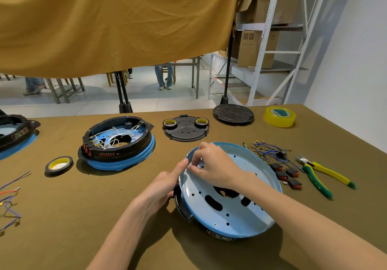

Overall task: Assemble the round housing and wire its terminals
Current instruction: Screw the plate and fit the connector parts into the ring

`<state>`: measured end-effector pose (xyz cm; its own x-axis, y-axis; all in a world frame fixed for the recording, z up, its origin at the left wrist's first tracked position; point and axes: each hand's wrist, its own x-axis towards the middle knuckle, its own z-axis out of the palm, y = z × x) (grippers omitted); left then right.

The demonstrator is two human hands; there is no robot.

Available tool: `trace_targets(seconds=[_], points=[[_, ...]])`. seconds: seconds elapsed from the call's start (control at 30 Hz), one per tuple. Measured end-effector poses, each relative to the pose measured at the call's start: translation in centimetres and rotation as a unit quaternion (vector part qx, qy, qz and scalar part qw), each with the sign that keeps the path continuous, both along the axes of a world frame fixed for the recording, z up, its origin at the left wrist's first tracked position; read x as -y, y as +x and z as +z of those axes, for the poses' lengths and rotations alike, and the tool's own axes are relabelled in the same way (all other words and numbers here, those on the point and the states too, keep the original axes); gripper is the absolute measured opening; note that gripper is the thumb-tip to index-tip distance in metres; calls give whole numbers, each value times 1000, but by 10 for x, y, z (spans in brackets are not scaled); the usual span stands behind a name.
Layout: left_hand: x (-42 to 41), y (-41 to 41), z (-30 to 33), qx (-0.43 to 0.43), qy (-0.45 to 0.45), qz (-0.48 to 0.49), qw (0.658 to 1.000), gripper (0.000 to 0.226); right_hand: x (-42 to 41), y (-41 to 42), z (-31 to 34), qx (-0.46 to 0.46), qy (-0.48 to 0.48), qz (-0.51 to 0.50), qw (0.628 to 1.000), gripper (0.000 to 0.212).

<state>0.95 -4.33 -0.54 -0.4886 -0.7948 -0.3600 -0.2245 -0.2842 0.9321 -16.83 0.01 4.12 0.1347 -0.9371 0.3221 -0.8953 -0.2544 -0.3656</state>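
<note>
A round light-blue metal pan with holes and cut-outs lies tilted on a black plastic ring near the table's front. My left hand grips the left edge of pan and ring, thumb up along the rim. My right hand reaches over the pan and pinches a thin film at its upper left rim. Blue wires with brass terminals and several black and red rocker switches lie right of the pan.
A wired housing sits at centre left, another at the far left. A black tape roll, black cover with two tape rolls, black disc, yellow tape, pliers and loose wires lie around.
</note>
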Motion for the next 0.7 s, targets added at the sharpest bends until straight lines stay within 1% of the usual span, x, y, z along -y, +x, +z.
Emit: trace_targets(seconds=[0.13,0.23,0.3,0.4,0.43,0.47,0.53,0.6,0.7], points=[[-2,-1,3,3,5,1,1000,84,-8,-3,1,7,-12,5,1000,12],[-3,-2,8,-8,12,13,1000,76,-18,-19,5,21,-40,-30,999,6],[-2,1,10,-21,20,31,999,72,-23,-39,10,45,-76,-89,992,2],[0,9,14,-50,38,64,996,63,-30,-83,12,98,-113,-227,962,12],[1,13,14,-59,38,79,994,61,-31,-98,10,102,-98,-269,953,18],[2,17,14,-66,36,97,992,61,-33,-112,6,88,-64,-306,946,24],[6,25,13,-79,33,124,989,64,-33,-130,-5,24,43,-356,933,30],[6,30,13,-82,34,124,988,65,-33,-136,-19,-35,142,-359,922,34],[3,30,14,-71,25,104,992,65,-32,-131,-31,-95,209,-355,906,44]])
